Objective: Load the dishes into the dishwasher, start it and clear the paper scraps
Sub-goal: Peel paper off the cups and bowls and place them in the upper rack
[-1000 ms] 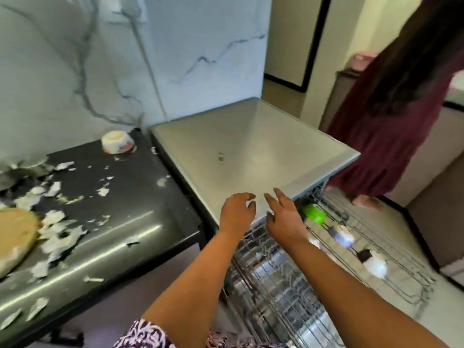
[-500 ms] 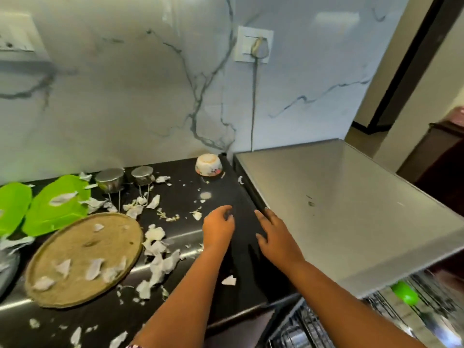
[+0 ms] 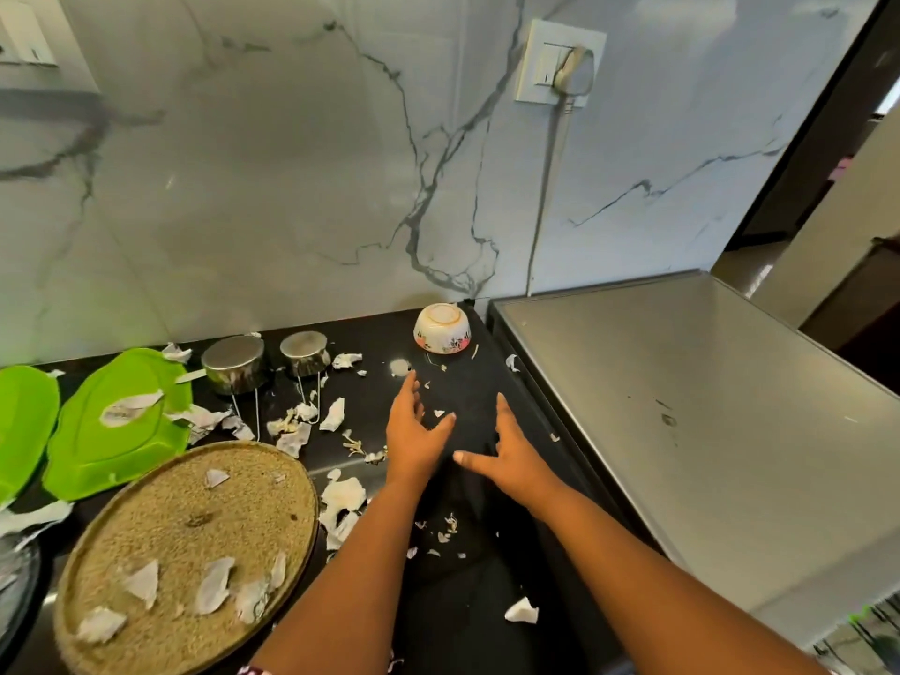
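**Both hands released over a scrap-strewn counter**

The left hand (image 3: 414,431) and right hand (image 3: 511,455) reach out side by side over the black counter (image 3: 467,621), fingers straight and spread, grasping nothing. Whether the palms touch the surface cannot be told.

Torn paper scraps (image 3: 343,494) lie all around them: small flecks between and below the wrists, larger pieces to the left, and one alone near the front edge. Beyond the fingertips, at the back of the counter by the wall, a floral bowl (image 3: 442,328) sits upside down. Further left, two steel cups (image 3: 234,363) stand inverted side by side. Left of those lie two green plates (image 3: 117,421), the nearer one carrying a scrap. In front of them a round woven-looking tray (image 3: 190,552) holds several more scraps.

To the right, the dishwasher (image 3: 706,431) stands against the counter's end, its flat steel top bare but for a few dark marks. A sliver of its wire rack (image 3: 867,635) shows in the lower right corner.

Behind everything rises a white marble wall (image 3: 243,187) with grey veins. A socket (image 3: 560,60) on it holds a plug, and its cord (image 3: 545,187) drops behind the dishwasher. A switch plate (image 3: 24,41) sits at the upper left. At the far right a dark door frame (image 3: 803,138) opens onto another room.
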